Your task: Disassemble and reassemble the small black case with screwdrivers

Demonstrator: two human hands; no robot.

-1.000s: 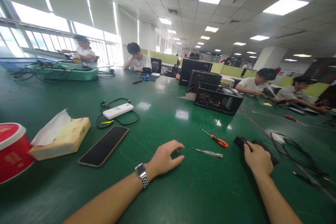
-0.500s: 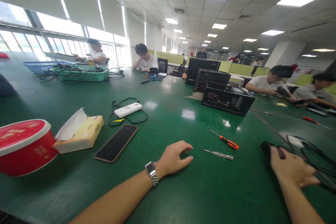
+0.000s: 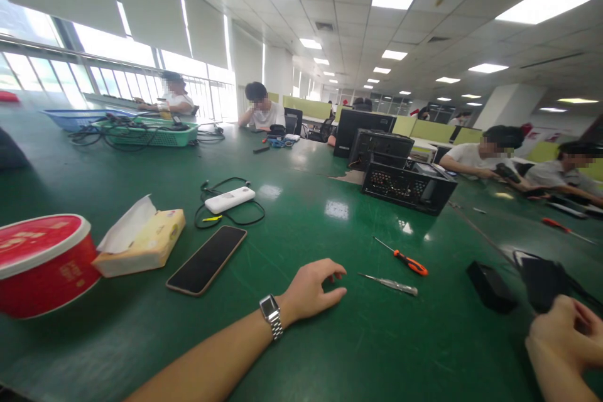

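My left hand [image 3: 313, 289] rests on the glossy green table [image 3: 424, 345], empty, fingers loosely curled and thumb apart — a watch [image 3: 270, 308] with a silver link band circles the wrist. At far right, my right hand [image 3: 563, 336] grasps a flat, dark piece [image 3: 541, 279] by its near end, just right of a black, box-shaped block [image 3: 492, 287]. The edge of view crops that hand, and blur obscures the piece's details — how my fingers close underneath, I cannot tell. Between my hands lie a slim, clear-handled screwdriver [image 3: 389, 284] and an orange-and-black screwdriver [image 3: 409, 262]; a rounded red tub [image 3: 44, 264], white-rimmed, runs off the left edge.
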